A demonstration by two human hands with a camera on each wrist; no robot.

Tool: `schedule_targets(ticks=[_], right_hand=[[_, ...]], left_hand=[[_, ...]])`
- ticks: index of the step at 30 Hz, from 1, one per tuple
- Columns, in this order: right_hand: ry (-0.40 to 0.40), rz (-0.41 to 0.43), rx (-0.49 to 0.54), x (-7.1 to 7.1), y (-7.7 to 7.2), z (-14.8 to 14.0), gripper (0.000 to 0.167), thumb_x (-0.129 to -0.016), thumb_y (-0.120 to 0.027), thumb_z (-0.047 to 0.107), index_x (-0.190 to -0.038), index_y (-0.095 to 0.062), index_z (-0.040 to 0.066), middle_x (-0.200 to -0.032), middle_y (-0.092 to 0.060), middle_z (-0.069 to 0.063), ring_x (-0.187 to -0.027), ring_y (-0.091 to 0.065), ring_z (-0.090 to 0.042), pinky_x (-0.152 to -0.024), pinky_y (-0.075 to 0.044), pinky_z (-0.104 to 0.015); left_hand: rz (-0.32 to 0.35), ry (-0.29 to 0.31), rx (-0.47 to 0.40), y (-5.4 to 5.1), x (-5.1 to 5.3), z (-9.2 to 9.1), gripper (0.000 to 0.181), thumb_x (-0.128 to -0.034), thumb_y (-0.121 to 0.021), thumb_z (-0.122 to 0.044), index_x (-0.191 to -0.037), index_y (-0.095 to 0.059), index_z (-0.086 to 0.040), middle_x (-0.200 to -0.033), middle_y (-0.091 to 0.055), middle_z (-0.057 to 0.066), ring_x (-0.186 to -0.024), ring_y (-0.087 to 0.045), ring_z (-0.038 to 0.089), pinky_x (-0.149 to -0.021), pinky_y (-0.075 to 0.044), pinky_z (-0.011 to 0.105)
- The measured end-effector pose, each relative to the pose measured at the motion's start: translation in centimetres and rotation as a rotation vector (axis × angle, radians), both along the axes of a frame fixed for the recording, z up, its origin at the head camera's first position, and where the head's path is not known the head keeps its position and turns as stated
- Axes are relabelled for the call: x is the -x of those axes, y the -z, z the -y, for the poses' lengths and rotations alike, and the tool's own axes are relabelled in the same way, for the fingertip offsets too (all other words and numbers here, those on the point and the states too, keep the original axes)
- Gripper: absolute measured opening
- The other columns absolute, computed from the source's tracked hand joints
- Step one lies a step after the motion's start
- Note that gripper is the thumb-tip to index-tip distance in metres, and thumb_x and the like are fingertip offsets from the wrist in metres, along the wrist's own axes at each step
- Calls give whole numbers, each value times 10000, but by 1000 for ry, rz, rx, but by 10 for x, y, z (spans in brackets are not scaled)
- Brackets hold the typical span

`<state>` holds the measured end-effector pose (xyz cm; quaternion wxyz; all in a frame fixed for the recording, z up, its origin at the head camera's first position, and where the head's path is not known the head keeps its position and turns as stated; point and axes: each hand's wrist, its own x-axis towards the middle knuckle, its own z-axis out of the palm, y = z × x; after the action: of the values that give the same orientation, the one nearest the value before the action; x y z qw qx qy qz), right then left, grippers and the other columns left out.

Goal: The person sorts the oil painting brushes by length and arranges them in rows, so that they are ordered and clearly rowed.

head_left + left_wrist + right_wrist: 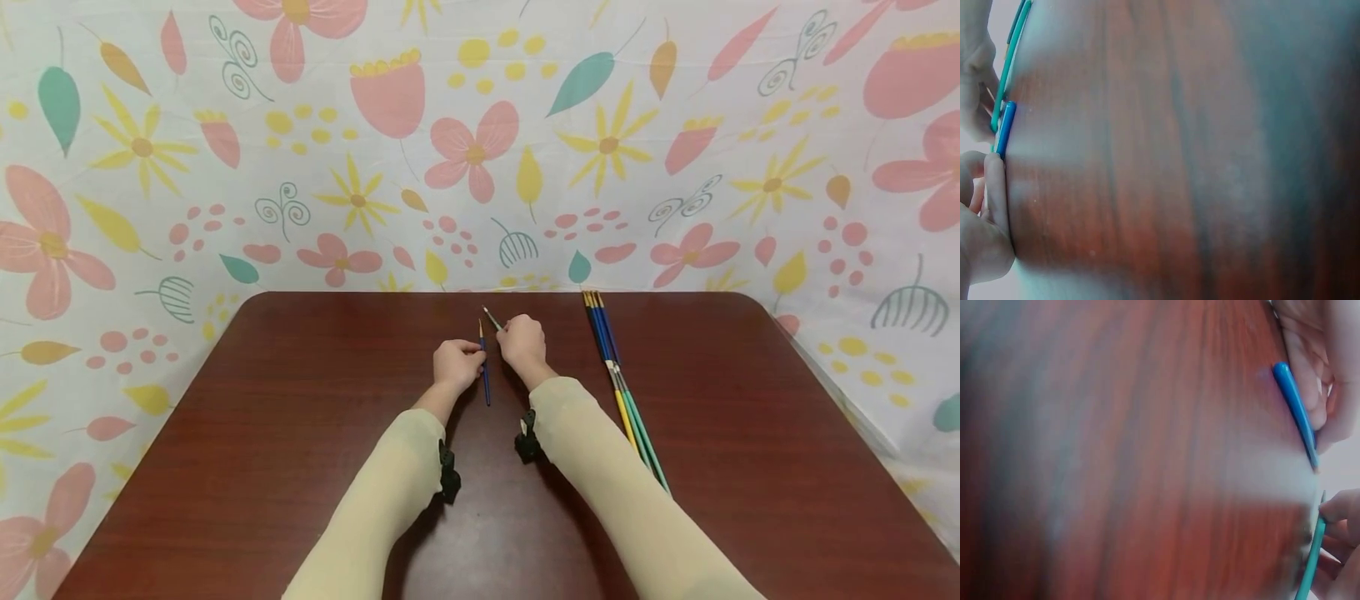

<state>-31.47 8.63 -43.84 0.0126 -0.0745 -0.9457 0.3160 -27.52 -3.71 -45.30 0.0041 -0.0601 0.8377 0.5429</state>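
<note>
My left hand (pixel 457 365) pinches a blue-handled paintbrush (pixel 486 385) near the middle of the table, bristles pointing to the far edge. Just right of it and a little farther away, my right hand (pixel 522 342) holds a green-handled paintbrush (pixel 492 318) with a pale tip; the fingers hide most of its handle in the head view. The right wrist view shows thumb and fingers on that green handle (pixel 1312 562). The two brushes are close together but apart. In the left wrist view the blue handle (pixel 1006 128) sticks out past the left fingertips.
To the right lies a row of paintbrushes (pixel 600 329) on the brown table (pixel 300 400), several with blue handles at the back, yellow and green handles (pixel 637 425) nearer me. My right sleeve (pixel 615 475) covers part of them. A flower-patterned cloth (pixel 472 217) hangs behind the table.
</note>
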Motion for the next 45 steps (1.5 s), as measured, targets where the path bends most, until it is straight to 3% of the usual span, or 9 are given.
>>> schedule_targets(ticks=[4, 8, 12, 18, 22, 27, 30, 41, 45], right_hand=[[17, -53, 55, -3, -1, -8, 310, -920, -550, 189, -643, -657, 97, -770, -697, -81, -509, -477, -145, -463, -350, -236], [13, -54, 150, -7, -6, -18, 256, -930, -562, 219, -874, -755, 60, -884, -723, -127, -768, -634, -234, -607, -490, -291], [35, -32, 245, -11, -15, -29, 268, -911, -606, 259, -1003, -744, 49, -1011, -708, -135, -1010, -599, -288, -785, -535, -388], [54, 36, 381, -19, -28, -51, 318, -893, -637, 279, -1070, -718, 28, -1167, -648, -156, -1114, -557, -302, -853, -502, -403], [53, 60, 440, -26, -35, -69, 336, -895, -637, 292, -1101, -707, 36, -1071, -672, -155, -905, -590, -226, -700, -476, -314], [38, 90, 562, -38, -44, -94, 368, -902, -632, 283, -1113, -684, -14, -687, -668, -18, -620, -571, -111, -576, -469, -233], [19, 100, 570, -49, -49, -111, 399, -912, -618, 300, -1130, -665, -31, -668, -647, 77, -657, -618, -78, -612, -517, -230], [7, 108, 506, -89, -48, -177, 490, -931, -581, 341, -1174, -601, -83, -656, -554, 20, -651, -501, -129, -628, -477, -290], [17, 131, 501, -101, -45, -193, 526, -934, -575, 350, -1215, -568, -95, -704, -594, 37, -657, -556, -98, -644, -524, -279]], left_hand=[[8, 5, 1, 0, -1, 1, 188, -877, -647, -139, -1009, -734, -36, -836, -729, 118, -614, -654, 122, -562, -538, 240], [25, -1, 8, 0, 0, 3, 201, -884, -646, -150, -1036, -728, -47, -852, -731, 112, -639, -662, 132, -579, -538, 250], [42, -17, 23, -1, 0, 3, 211, -890, -635, -166, -1056, -724, -70, -859, -732, 100, -665, -670, 139, -587, -535, 253], [50, -31, 77, -2, 0, 2, 216, -898, -616, -185, -1065, -722, -99, -884, -731, 87, -719, -690, 149, -607, -539, 260], [42, -30, 142, -1, 1, -1, 215, -897, -613, -199, -1057, -727, -112, -912, -733, 79, -747, -699, 156, -652, -550, 283], [37, -30, 194, -2, 2, -4, 213, -896, -612, -213, -1048, -733, -126, -912, -734, 60, -757, -688, 161, -686, -549, 306], [38, -34, 202, -3, 1, -6, 210, -895, -615, -213, -1046, -735, -131, -926, -732, 58, -773, -683, 174, -694, -549, 315], [41, -30, 186, -4, 0, -8, 215, -897, -616, -220, -1058, -733, -140, -940, -732, 58, -746, -688, 151, -656, -545, 287], [48, -30, 178, -6, -1, -7, 216, -898, -613, -217, -1062, -730, -138, -937, -732, 61, -735, -692, 148, -638, -544, 280]])
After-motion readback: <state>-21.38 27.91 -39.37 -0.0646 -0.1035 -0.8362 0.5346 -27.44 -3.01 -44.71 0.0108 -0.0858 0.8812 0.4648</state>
